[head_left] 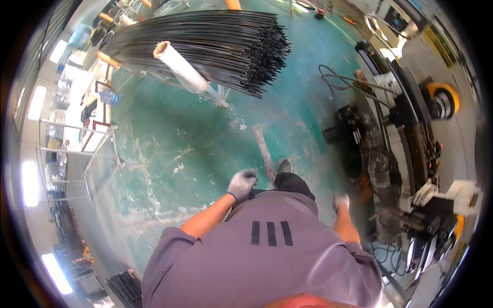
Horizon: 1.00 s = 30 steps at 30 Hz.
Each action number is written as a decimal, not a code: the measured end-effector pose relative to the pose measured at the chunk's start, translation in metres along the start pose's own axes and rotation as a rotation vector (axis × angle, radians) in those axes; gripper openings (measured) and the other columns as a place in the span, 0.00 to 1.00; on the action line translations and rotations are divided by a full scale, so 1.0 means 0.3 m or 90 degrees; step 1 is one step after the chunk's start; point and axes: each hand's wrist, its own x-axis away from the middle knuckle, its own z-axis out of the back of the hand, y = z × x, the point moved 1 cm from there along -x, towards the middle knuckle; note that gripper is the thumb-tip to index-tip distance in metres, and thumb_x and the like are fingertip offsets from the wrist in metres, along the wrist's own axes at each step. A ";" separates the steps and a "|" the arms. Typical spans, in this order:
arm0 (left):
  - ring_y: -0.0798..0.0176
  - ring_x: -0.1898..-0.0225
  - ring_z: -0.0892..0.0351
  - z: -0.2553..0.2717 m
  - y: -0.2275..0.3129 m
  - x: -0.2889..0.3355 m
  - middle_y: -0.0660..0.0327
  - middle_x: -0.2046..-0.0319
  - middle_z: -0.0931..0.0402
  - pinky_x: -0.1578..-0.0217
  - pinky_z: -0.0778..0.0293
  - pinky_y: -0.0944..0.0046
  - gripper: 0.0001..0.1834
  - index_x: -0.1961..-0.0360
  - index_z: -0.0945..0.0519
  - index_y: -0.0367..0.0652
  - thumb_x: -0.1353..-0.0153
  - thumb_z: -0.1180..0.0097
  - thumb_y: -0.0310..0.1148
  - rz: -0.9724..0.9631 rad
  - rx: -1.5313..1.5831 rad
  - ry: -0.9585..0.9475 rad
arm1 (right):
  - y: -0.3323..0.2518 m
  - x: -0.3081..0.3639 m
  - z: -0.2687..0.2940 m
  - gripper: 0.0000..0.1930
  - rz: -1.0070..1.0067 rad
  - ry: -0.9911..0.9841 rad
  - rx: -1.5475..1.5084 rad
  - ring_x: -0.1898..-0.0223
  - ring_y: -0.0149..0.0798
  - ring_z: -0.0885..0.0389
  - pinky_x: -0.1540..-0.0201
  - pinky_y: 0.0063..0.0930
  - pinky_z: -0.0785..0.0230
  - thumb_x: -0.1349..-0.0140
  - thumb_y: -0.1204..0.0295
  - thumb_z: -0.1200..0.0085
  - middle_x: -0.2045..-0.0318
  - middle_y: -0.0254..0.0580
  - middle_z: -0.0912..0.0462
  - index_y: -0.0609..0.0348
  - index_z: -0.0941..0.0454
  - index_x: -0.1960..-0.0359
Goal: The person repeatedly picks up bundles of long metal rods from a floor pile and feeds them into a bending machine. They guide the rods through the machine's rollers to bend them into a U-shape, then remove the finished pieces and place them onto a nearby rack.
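Note:
My left hand (243, 186), in a pale grey work glove, hangs in front of my body with its fingers curled in. Nothing shows in it. On my other side my right hand (340, 200) hangs low, gloved in the same pale colour; it is small and blurred, so its fingers cannot be made out. Neither hand touches anything that I can see. Ahead of me lies a large bundle of long thin black strips (205, 41), raised off the floor on a rack. A white tube with a cardboard core (182, 66) slants up at the bundle's near side.
A long machine (411, 113) with dark rails, cables and a yellow-orange round part runs along my right. At my left stands a pale metal frame (77, 151). The worn green floor (169, 133) lies between. More dark strips (126, 287) sit behind at lower left.

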 end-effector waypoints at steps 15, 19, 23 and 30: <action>0.63 0.60 0.13 0.470 0.299 -0.803 0.55 0.58 0.12 0.57 0.18 0.63 0.15 0.46 0.18 0.32 0.32 0.43 0.24 0.027 0.424 0.087 | -0.909 -0.874 2.475 0.39 0.143 0.495 -0.411 0.35 0.57 0.21 0.31 0.44 0.29 0.42 0.54 0.27 0.39 0.60 0.18 0.62 0.26 0.33; 0.62 0.60 0.13 0.744 0.307 -1.112 0.55 0.61 0.13 0.55 0.17 0.62 0.14 0.47 0.19 0.31 0.32 0.44 0.25 -0.022 0.407 0.208 | -1.113 -1.028 2.736 0.49 0.112 0.477 -0.314 0.30 0.56 0.28 0.28 0.44 0.33 0.46 0.48 0.24 0.33 0.56 0.23 0.60 0.32 0.27; 0.63 0.59 0.13 1.034 0.410 -1.268 0.55 0.58 0.14 0.54 0.17 0.62 0.14 0.46 0.19 0.32 0.31 0.43 0.23 -0.088 0.410 0.202 | -1.282 -1.178 2.943 0.53 0.110 0.444 -0.210 0.27 0.57 0.32 0.25 0.44 0.36 0.48 0.49 0.22 0.30 0.56 0.28 0.62 0.36 0.25; 0.63 0.57 0.15 1.267 0.406 -1.370 0.54 0.57 0.16 0.53 0.18 0.63 0.14 0.46 0.21 0.29 0.31 0.43 0.22 -0.016 0.429 0.313 | -1.495 -1.414 3.119 0.54 0.072 0.351 -0.113 0.32 0.59 0.30 0.29 0.51 0.35 0.51 0.40 0.23 0.36 0.59 0.27 0.62 0.33 0.29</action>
